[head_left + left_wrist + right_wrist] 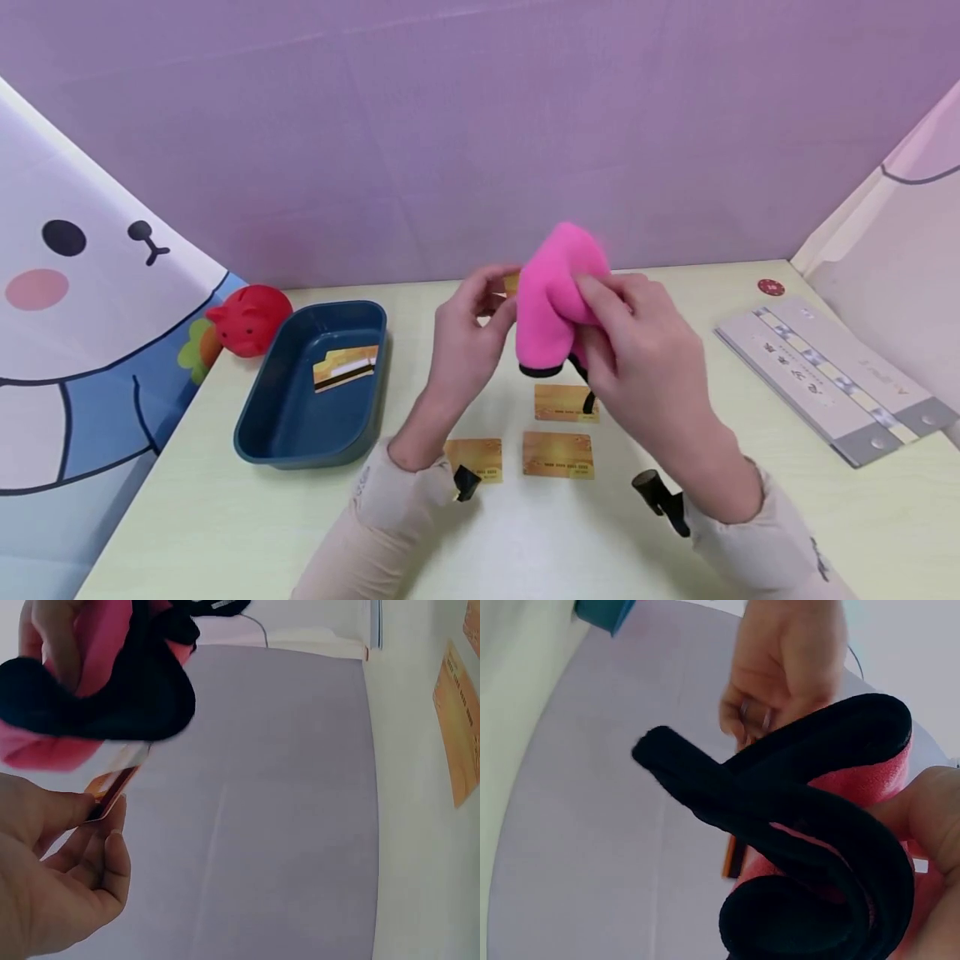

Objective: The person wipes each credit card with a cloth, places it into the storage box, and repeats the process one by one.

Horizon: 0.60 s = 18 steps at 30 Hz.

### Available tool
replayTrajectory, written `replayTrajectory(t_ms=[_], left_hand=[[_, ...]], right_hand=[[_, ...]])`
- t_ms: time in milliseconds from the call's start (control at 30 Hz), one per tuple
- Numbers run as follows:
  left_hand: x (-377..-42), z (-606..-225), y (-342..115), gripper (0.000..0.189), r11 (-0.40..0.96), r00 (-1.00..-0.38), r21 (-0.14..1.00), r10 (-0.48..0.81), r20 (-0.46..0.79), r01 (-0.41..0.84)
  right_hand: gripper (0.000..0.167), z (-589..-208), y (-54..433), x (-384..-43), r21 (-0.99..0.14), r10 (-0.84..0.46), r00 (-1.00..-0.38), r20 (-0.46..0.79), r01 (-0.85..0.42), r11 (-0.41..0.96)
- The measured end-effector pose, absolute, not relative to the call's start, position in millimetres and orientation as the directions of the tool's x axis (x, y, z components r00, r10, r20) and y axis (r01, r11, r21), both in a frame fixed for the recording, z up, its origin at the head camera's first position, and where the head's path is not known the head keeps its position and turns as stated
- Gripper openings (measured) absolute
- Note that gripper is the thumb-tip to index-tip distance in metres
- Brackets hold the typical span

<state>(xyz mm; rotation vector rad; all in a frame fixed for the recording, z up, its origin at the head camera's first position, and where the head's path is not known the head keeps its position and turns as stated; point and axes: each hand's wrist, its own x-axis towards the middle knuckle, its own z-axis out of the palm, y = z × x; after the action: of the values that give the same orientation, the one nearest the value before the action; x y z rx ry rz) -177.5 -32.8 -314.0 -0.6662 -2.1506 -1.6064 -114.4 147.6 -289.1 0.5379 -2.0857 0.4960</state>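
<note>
My left hand [468,337] pinches a gold bank card [112,787] by one end, between thumb and fingers. In the head view, most of that card is hidden behind a bunched pink cloth with black edging [555,300]. My right hand [648,350] grips the cloth, holding it up beside the card; its black edge [810,787] fills the right wrist view. Whether cloth and card touch, I cannot tell. Below the hands, gold cards lie on the table: one [558,456] in front, one [562,402] behind it, and one [483,458] partly covered by the left sleeve.
On the left stands a blue bin [300,425] with gold cards [348,367] inside, beside a red piggy bank [251,321]. Far right are a grey flat booklet or box [817,375] and a red poker chip [771,287]. A purple cloth wall [450,150] closes the back.
</note>
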Motion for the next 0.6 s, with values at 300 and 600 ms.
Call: replayTrajectory(t_ms=[300,600], left_hand=[[-165.7,-311.2,-26.3,0.031,0.241,-0.847,0.819,0.270,0.458,0.520],[-164.7,-305.4,-29.5,0.029,0.240,-0.860,0.836,0.278,0.427,0.493]], right_hand=[[0.030,-298.0,136.8,-116.2,-0.118,-0.197,-0.493,0.847,-0.537,0.835],[0.031,-300.7,142.1,-120.7,-0.159,-0.151,-0.534,0.832,-0.490,0.857]])
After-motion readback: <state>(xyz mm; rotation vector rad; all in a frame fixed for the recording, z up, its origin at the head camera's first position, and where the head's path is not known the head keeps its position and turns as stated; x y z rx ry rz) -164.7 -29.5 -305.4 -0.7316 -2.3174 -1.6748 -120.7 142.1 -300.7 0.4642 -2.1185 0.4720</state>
